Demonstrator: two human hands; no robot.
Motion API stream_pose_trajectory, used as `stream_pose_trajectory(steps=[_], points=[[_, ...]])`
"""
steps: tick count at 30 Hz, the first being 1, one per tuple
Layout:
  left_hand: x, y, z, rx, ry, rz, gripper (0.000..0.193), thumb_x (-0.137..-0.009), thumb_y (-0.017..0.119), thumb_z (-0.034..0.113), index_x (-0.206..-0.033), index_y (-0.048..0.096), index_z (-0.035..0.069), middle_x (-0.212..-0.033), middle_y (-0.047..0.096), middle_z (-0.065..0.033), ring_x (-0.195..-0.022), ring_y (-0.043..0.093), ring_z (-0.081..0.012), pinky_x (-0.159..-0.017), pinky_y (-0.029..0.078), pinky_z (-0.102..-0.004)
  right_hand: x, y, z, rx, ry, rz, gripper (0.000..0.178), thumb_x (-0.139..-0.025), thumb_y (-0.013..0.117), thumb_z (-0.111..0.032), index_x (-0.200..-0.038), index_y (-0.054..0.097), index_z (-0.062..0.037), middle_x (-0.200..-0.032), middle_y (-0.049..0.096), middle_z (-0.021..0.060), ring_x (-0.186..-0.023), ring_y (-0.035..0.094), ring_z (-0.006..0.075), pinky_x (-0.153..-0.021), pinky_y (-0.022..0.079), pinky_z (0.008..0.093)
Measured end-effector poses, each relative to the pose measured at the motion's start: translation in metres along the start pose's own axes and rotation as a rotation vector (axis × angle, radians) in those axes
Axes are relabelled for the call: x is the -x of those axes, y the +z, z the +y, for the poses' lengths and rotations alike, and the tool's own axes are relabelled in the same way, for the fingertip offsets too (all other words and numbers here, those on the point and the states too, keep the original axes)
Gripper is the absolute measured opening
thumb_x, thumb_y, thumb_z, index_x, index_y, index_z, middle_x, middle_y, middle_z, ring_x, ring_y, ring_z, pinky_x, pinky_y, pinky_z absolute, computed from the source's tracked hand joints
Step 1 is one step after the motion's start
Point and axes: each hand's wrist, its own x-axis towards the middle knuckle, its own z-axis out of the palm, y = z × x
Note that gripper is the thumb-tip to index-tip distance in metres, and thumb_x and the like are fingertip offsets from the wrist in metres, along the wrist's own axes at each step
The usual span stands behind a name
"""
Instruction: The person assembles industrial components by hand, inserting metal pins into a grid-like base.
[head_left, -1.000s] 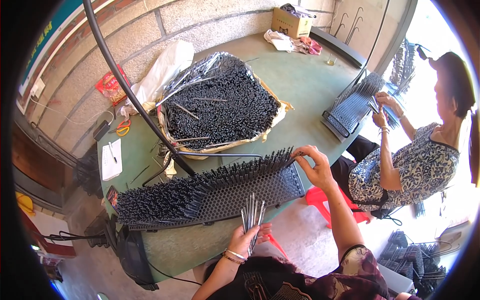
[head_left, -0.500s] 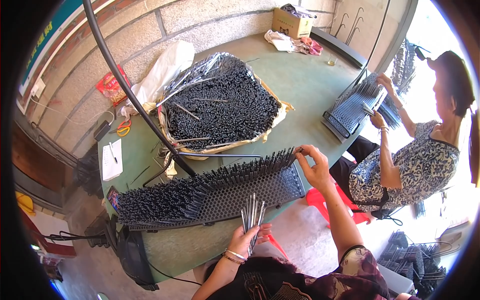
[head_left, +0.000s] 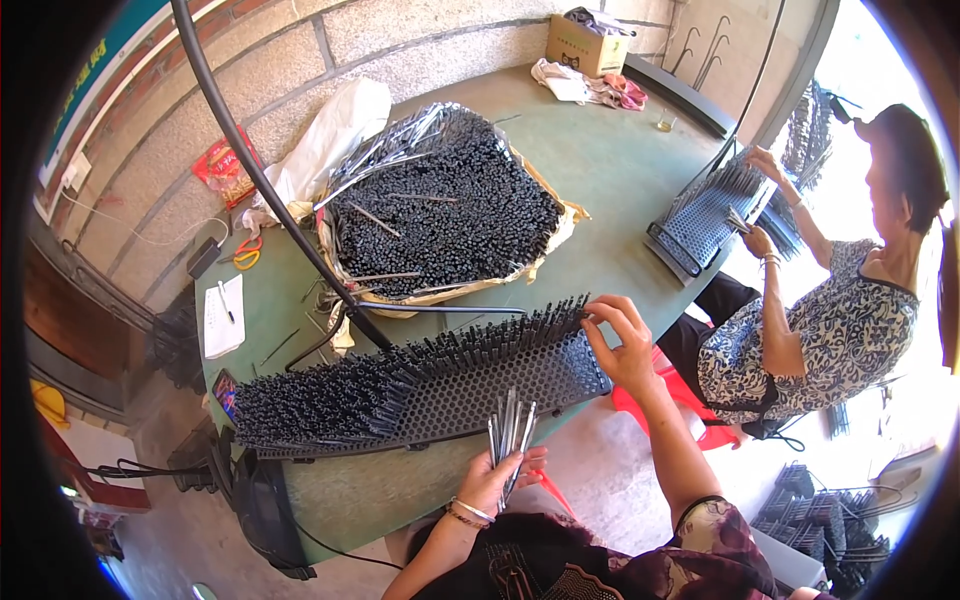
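My left hand (head_left: 497, 476) is closed round a fanned bundle of thin silvery rods (head_left: 512, 425), held in front of a long black perforated rack (head_left: 480, 390). Dark rods (head_left: 310, 405) stand densely upright in the rack's left part, and a narrower band of them runs along its far edge. At the right end of that band my right hand (head_left: 622, 340) has its thumb and forefinger curled at a thin rod (head_left: 583, 312). The fingers partly hide that rod, and its lower end is hard to make out.
A large wrapped bundle of dark-tipped rods (head_left: 450, 220) lies on the green table (head_left: 590, 190). A black curved pole (head_left: 250, 165) rises behind my rack. Orange scissors (head_left: 247, 253) and a notepad (head_left: 222, 318) lie left. At right a co-worker (head_left: 800, 320) handles another rack (head_left: 705, 215).
My right hand has shifted slightly left and down along the rack's far edge, its fingers less tightly pinched. My left hand and its rods have moved a little right.
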Motion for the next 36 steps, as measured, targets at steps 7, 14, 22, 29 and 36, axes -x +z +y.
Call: stream_pose_trajectory(steps=[7, 14, 22, 29, 36], points=[[-0.001, 0.003, 0.002, 0.030, 0.071, -0.020, 0.031, -0.094, 0.043, 0.013, -0.122, 0.042, -0.001, -0.116, 0.055, -0.0208, -0.101, 0.058, -0.0259, -0.084, 0.051, -0.0362, 0.035, -0.002, -0.044, -0.403, 0.566, -0.315, 0.015, -0.081, 0.064, -0.010, -0.091, 0.065, 0.0014, -0.078, 0.063, 0.0090, -0.066, 0.058, 0.0116, -0.060, 0.047, 0.0254], [-0.001, 0.008, -0.002, 0.076, 0.108, -0.029, 0.036, -0.093, 0.044, 0.012, -0.126, 0.039, -0.003, -0.116, 0.053, -0.0247, -0.102, 0.058, -0.0314, -0.088, 0.049, -0.0410, 0.055, 0.008, -0.073, -0.692, 0.875, -0.528, 0.022, -0.082, 0.067, -0.015, -0.096, 0.065, 0.0017, -0.083, 0.066, 0.0056, -0.068, 0.059, 0.0071, -0.060, 0.047, 0.0210], [0.004, 0.016, 0.004, 0.057, 0.088, -0.055, 0.025, -0.094, 0.042, 0.010, -0.114, 0.046, -0.004, -0.114, 0.056, -0.0213, -0.102, 0.059, -0.0269, -0.085, 0.050, -0.0372, 0.062, 0.009, -0.072, -0.798, 0.952, -0.573, 0.021, -0.082, 0.067, -0.013, -0.093, 0.065, 0.0048, -0.075, 0.065, 0.0038, -0.063, 0.056, 0.0053, -0.055, 0.046, 0.0204], [-0.006, 0.004, -0.014, -0.072, 0.198, 0.133, 0.022, -0.094, 0.044, 0.012, -0.111, 0.048, -0.002, -0.107, 0.059, -0.0171, -0.097, 0.061, -0.0232, -0.081, 0.052, -0.0335, 0.063, 0.009, -0.078, -0.818, 0.965, -0.445, 0.019, -0.082, 0.066, -0.011, -0.091, 0.065, 0.0053, -0.078, 0.066, 0.0046, -0.066, 0.059, 0.0074, -0.059, 0.050, 0.0217], [-0.003, 0.005, -0.002, 0.036, 0.064, 0.119, 0.023, -0.094, 0.044, 0.015, -0.112, 0.047, 0.001, -0.105, 0.059, -0.0187, -0.092, 0.062, -0.0259, -0.079, 0.053, -0.0362, 0.016, -0.036, -0.052, -0.377, 0.673, 0.020, 0.013, -0.079, 0.067, -0.008, -0.089, 0.066, 0.0012, -0.070, 0.065, 0.0051, -0.062, 0.059, 0.0073, -0.057, 0.045, 0.0209]])
